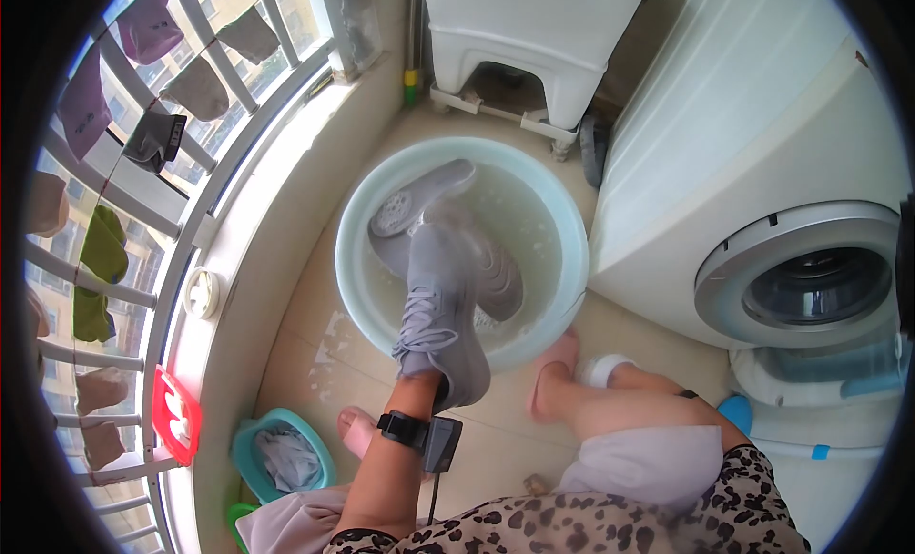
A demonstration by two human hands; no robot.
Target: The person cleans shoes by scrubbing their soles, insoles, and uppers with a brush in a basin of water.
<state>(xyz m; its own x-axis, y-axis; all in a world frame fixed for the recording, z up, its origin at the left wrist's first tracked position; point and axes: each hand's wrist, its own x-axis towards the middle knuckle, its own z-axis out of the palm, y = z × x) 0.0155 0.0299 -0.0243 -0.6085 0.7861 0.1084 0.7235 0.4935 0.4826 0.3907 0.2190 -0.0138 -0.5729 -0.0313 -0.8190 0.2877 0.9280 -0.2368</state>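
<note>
A grey lace-up sneaker (440, 287) is held over the basin, its toe pointing away from me. My left hand (419, 390) is pushed into its opening, so the fingers are hidden. Beneath it, a second grey sneaker (500, 273) lies in cloudy water in the pale blue basin (576, 232). A grey insole-like piece (440, 187) with a white patterned end leans at the basin's upper left. Low at the right, beyond my knee, my right hand (624, 365) is beside a white rounded thing (602, 370); the fingers cannot be made out.
A front-loading washing machine (762, 192) stands on the right, and a white tub on a stand (534, 53) at the back. A small teal basin (324, 456) holds grey cloth. Socks (100, 249) hang along the window bars. A red plastic holder (176, 416) is at the sill.
</note>
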